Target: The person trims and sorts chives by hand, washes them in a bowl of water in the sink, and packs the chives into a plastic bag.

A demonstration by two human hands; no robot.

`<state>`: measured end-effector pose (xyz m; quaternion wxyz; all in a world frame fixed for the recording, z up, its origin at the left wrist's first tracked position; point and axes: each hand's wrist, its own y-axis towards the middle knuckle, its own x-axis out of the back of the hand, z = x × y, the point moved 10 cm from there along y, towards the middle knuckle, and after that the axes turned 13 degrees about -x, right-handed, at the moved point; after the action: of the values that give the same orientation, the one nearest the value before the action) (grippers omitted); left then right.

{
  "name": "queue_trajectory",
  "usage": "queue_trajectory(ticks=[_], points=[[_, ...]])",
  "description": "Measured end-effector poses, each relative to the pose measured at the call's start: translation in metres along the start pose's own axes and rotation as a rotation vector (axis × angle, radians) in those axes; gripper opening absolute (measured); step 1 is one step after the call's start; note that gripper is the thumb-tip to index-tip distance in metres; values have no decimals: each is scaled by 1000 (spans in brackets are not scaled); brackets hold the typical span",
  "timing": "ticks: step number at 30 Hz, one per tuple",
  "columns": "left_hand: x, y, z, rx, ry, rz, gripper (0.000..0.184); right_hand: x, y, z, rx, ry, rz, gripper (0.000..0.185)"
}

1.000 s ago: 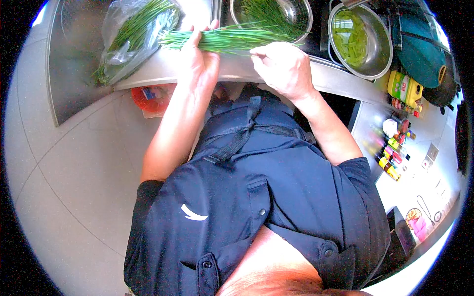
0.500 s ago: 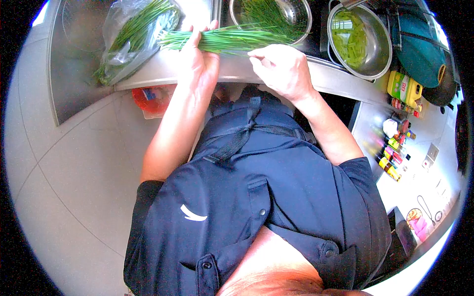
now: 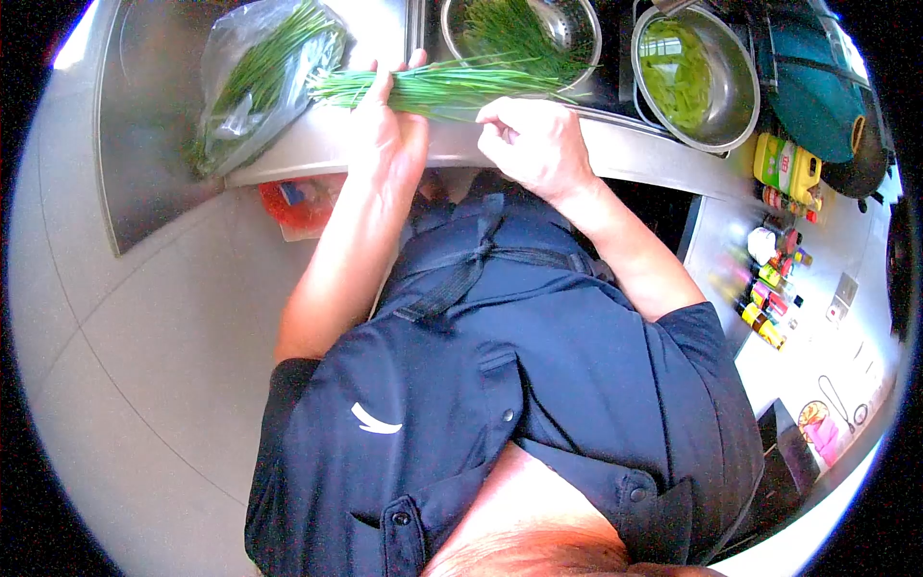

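A bunch of long thin green stalks (image 3: 442,87) lies across my left hand (image 3: 392,120), whose fingers wrap round it near the pale ends. My right hand (image 3: 538,144) is closed in a pinch just below the leafy ends; whatever is between its fingertips is too small to make out. To the left, a clear plastic bag (image 3: 236,123) holds more green stalks (image 3: 279,60). Beyond the bunch stands a metal colander (image 3: 586,38) with fine green stalks (image 3: 514,38) inside.
At the right a metal pot (image 3: 738,96) holds green pieces in liquid. A yellow-capped bottle (image 3: 786,168) and several small bottles (image 3: 764,308) stand farther right. The steel counter edge (image 3: 452,144) runs before me, with a red container (image 3: 300,204) below.
My right hand has moved slightly left and down, away from the leafy ends. The left hand still holds the bunch, and the whole view has shifted a little.
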<state>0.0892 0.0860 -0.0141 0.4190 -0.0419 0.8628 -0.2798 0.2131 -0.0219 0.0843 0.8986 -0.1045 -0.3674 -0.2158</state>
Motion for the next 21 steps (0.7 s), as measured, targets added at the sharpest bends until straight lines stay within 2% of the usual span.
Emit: queue_trajectory(ticks=[10, 14, 18, 21], points=[[16, 9, 8, 28, -15, -75, 24, -1, -5, -9, -69, -13, 10, 7], [16, 13, 9, 26, 1, -25, 23, -3, -7, -9, -40, 2, -15, 8], [15, 14, 3, 9, 4, -24, 23, -6, -5, -14, -112, 36, 6, 7], [17, 16, 6, 34, -31, -4, 25, -8, -6, -12, -65, 20, -7, 8]])
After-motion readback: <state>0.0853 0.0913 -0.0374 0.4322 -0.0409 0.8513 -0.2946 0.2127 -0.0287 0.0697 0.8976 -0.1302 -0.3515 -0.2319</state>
